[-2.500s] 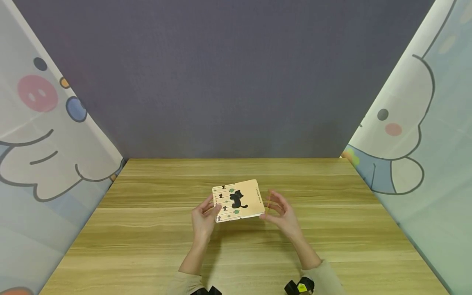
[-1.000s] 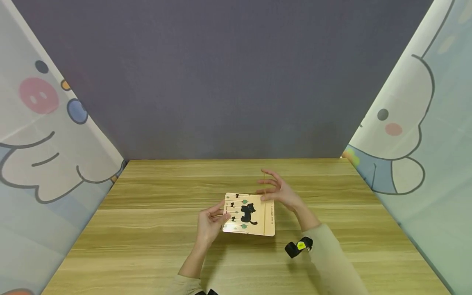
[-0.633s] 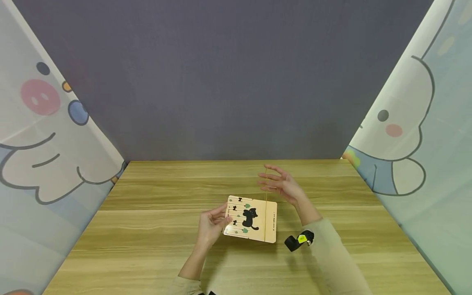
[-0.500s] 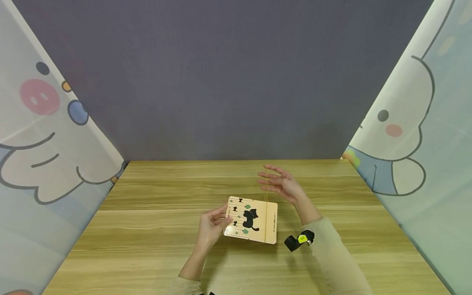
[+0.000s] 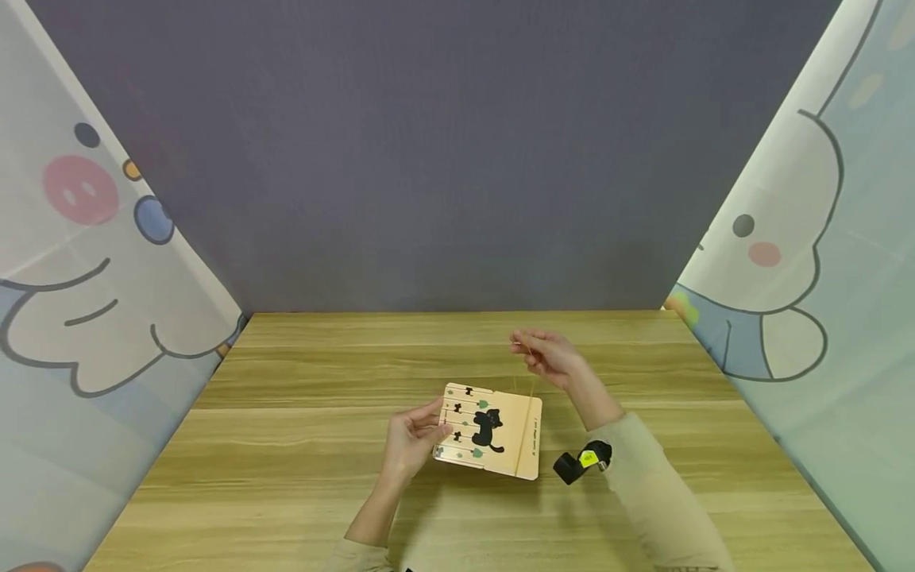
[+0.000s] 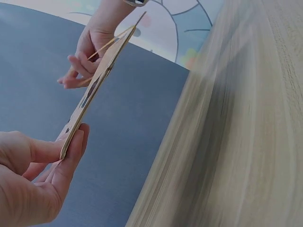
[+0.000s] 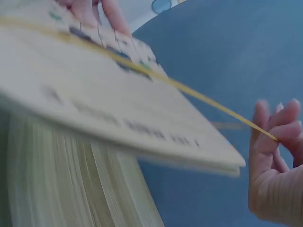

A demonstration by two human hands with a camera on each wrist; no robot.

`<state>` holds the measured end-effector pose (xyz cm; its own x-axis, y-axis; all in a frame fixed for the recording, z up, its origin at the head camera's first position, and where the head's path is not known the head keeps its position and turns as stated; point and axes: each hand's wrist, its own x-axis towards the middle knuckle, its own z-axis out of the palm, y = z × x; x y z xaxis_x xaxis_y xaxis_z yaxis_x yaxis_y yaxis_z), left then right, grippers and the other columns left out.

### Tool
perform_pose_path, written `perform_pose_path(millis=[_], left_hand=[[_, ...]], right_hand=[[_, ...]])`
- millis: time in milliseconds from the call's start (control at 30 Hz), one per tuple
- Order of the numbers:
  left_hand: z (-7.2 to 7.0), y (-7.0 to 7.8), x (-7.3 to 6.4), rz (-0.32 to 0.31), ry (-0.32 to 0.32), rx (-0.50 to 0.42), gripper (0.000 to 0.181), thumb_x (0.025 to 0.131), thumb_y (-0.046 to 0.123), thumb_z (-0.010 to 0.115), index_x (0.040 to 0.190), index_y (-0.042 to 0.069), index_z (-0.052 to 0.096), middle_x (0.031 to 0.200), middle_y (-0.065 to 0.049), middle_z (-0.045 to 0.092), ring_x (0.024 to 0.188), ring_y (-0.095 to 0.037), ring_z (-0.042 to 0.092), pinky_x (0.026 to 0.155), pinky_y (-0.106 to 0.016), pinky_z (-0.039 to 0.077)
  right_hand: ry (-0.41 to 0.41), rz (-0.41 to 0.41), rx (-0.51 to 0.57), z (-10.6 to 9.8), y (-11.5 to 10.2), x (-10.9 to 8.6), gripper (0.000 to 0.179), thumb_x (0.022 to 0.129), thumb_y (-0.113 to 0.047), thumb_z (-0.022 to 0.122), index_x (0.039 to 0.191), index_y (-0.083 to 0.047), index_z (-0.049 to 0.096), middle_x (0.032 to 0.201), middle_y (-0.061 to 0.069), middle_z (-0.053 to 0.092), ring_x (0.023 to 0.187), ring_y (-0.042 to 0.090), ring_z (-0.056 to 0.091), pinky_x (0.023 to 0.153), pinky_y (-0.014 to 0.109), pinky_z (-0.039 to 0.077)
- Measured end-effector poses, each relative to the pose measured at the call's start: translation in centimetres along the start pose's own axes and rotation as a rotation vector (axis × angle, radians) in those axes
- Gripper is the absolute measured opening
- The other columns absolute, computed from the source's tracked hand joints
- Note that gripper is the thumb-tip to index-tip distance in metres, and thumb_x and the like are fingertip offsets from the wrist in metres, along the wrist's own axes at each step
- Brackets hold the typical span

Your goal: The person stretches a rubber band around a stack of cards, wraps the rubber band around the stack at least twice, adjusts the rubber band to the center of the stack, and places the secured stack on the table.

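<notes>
A cream notebook point(image 5: 492, 433) printed with a black cat is held above the table, tilted. My left hand point(image 5: 411, 441) grips its left edge, thumb on the cover and fingers underneath, as the left wrist view confirms. A thin yellow rubber band point(image 7: 208, 100) runs across the cover near its right end and stretches past the far edge. Beyond that edge, my right hand point(image 5: 554, 359) pinches the stretched band with curled fingers. In the right wrist view, part of the band passes behind the notebook.
Beneath the hands lies a wood-grain table point(image 5: 300, 461). A dark grey panel point(image 5: 457, 159) rises at its back edge. Cartoon-printed curtains point(image 5: 71, 318) hang on both sides. A black wrist camera point(image 5: 569, 469) sits by the right sleeve.
The band, earlier only on the right hand, now crosses the notebook. The right hand moved away from me, and its spread fingers have curled in. The notebook has turned and shifted right and nearer.
</notes>
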<state>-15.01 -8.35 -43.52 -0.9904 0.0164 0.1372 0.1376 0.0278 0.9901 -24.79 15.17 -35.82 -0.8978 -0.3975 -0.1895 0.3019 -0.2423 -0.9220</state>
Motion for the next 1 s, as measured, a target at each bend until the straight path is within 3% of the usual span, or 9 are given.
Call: perform_pose_path(millis=[200, 300, 400, 533, 700, 800, 867, 1000], left_hand=[[-0.1, 0.0, -0.3, -0.010, -0.034, -0.014, 0.041, 0.072, -0.011, 0.065, 0.111, -0.011, 0.054, 0.082, -0.024, 0.063, 0.065, -0.015, 0.063, 0.061, -0.024, 0.053], [-0.2, 0.0, -0.3, -0.013, -0.051, -0.016, 0.040, 0.072, -0.011, 0.065, 0.111, -0.011, 0.055, 0.083, -0.025, 0.062, 0.064, -0.014, 0.063, 0.058, -0.022, 0.053], [-0.3, 0.1, -0.4, -0.021, -0.065, -0.018, 0.040, 0.072, -0.010, 0.066, 0.111, -0.010, 0.055, 0.085, -0.024, 0.063, 0.063, -0.014, 0.062, 0.053, -0.018, 0.050], [-0.4, 0.1, -0.5, -0.021, -0.081, -0.003, 0.041, 0.072, -0.009, 0.066, 0.111, -0.010, 0.054, 0.083, -0.023, 0.063, 0.063, -0.014, 0.062, 0.050, -0.016, 0.048], [-0.3, 0.0, -0.5, -0.031, -0.087, 0.000, 0.042, 0.072, -0.009, 0.066, 0.112, -0.011, 0.054, 0.088, -0.024, 0.063, 0.066, -0.014, 0.061, 0.059, -0.020, 0.052], [-0.3, 0.1, -0.5, -0.054, -0.089, -0.027, 0.043, 0.072, -0.010, 0.065, 0.113, -0.010, 0.053, 0.089, -0.025, 0.062, 0.063, -0.012, 0.060, 0.053, -0.017, 0.049], [-0.4, 0.2, -0.4, -0.078, -0.090, -0.045, 0.043, 0.072, -0.011, 0.065, 0.114, -0.010, 0.052, 0.087, -0.024, 0.062, 0.060, -0.011, 0.059, 0.046, -0.015, 0.045], [-0.6, 0.3, -0.4, -0.110, -0.089, -0.064, 0.044, 0.073, -0.011, 0.064, 0.115, -0.011, 0.051, 0.080, -0.022, 0.062, 0.056, -0.010, 0.058, 0.040, -0.013, 0.037]], right_hand=[[-0.136, 0.044, -0.289, -1.1, -0.5, 0.6, 0.025, 0.091, -0.022, 0.051, 0.075, -0.008, 0.062, 0.058, -0.002, 0.051, 0.040, 0.002, 0.037, 0.039, 0.014, 0.030], [-0.215, 0.033, -0.471, -1.6, -0.9, 0.7, 0.032, 0.092, -0.024, 0.049, 0.068, -0.007, 0.061, 0.051, -0.002, 0.049, 0.037, 0.003, 0.035, 0.038, 0.017, 0.028], [-0.287, -0.021, -0.652, -1.8, -1.4, 0.8, 0.038, 0.092, -0.019, 0.050, 0.061, 0.001, 0.058, 0.046, -0.002, 0.049, 0.034, 0.004, 0.034, 0.035, 0.018, 0.027], [-0.427, -0.215, -0.868, -1.8, -1.9, 0.8, 0.036, 0.085, -0.004, 0.058, 0.053, 0.010, 0.050, 0.041, 0.006, 0.048, 0.031, 0.006, 0.035, 0.031, 0.018, 0.028], [-0.570, -0.460, -0.971, -1.4, -2.3, 0.7, 0.046, 0.075, -0.006, 0.069, 0.043, -0.002, 0.035, 0.037, 0.010, 0.035, 0.033, 0.006, 0.033, 0.036, 0.016, 0.030], [-0.570, -0.608, -1.123, -1.2, -2.5, 0.4, 0.053, 0.074, -0.018, 0.071, 0.044, -0.009, 0.028, 0.039, -0.003, 0.022, 0.036, -0.001, 0.022, 0.039, 0.012, 0.023], [-0.566, -0.746, -1.286, -1.0, -2.5, 0.3, 0.055, 0.075, -0.029, 0.069, 0.044, -0.014, 0.026, 0.043, -0.010, 0.017, 0.040, -0.004, 0.014, 0.040, 0.011, 0.016], [-0.536, -1.046, -1.619, -0.4, -2.5, -0.1, 0.055, 0.081, -0.049, 0.053, 0.043, -0.020, 0.026, 0.044, -0.015, 0.016, 0.044, -0.006, 0.008, 0.040, 0.010, 0.009]])
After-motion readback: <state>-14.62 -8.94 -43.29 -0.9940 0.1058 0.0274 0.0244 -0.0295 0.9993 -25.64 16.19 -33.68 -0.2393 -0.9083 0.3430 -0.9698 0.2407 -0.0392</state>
